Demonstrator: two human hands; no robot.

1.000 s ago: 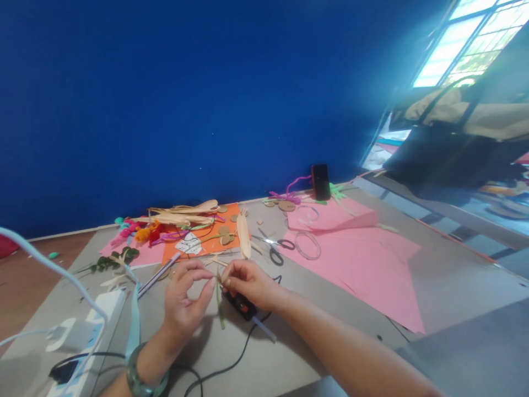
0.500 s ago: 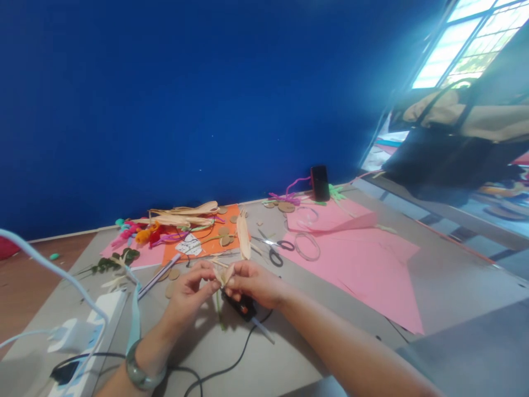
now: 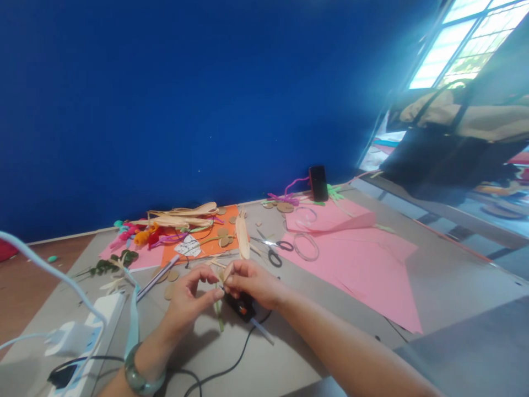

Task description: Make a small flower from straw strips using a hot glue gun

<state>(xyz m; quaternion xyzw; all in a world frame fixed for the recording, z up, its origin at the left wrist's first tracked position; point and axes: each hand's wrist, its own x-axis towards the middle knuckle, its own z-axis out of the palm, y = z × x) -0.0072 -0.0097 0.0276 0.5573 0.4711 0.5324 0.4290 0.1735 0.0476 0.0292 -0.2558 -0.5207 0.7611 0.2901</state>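
Both my hands meet over the grey floor mat, low in the middle of the view. My left hand (image 3: 192, 300) pinches a small tan, petal-like craft piece (image 3: 226, 274) with thumb and fingertips; a green bangle is on that wrist. My right hand (image 3: 252, 282) is closed on the same piece from the other side. A thin green stem (image 3: 219, 318) hangs down from it between the hands. Just under my right hand lies a black glue gun (image 3: 242, 306) with an orange trigger and a clear glue stick.
Scissors (image 3: 273, 251), a clear tape ring (image 3: 306, 246), pink paper sheets (image 3: 359, 259), an orange sheet (image 3: 206, 237) with tan husk strips and card discs, and coloured pipe cleaners (image 3: 140, 234) lie ahead. A white power strip (image 3: 95, 325) with cables sits left. A black phone (image 3: 318, 183) leans on the blue wall.
My left hand moved in from a looser, spread pose and pinched the tan piece together with my right hand; both hands stayed in the same spot.
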